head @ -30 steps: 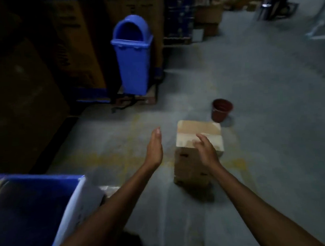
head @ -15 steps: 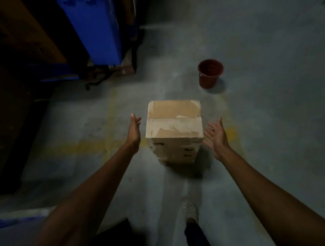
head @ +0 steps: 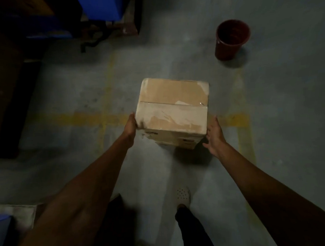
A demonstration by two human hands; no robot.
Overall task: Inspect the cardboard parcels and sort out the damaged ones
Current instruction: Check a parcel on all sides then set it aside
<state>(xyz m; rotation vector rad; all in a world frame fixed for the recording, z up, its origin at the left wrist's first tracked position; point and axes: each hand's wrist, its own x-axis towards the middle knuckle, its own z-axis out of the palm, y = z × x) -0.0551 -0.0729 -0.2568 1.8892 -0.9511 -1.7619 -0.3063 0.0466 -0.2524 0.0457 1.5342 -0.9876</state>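
A tall cardboard parcel (head: 173, 103) stands on the grey concrete floor in the middle of the head view. Its taped top flaps show white scuffed patches where the surface is torn. My left hand (head: 130, 127) presses flat against the parcel's left side near the top edge. At the near right corner my right hand (head: 214, 137) has straight, spread fingers, touching or just short of the cardboard. The parcel's far sides and bottom are hidden.
A dark red bucket (head: 230, 40) stands on the floor at the back right. A blue bin (head: 101, 7) on a pallet is at the back left, with dark stacked cartons beside it. Worn yellow lines (head: 93, 118) cross the floor. My shoe (head: 182, 196) is below the parcel.
I have stepped closer and now look down on the parcel. Both hands, which were apart from it, have closed in on its left and right sides.
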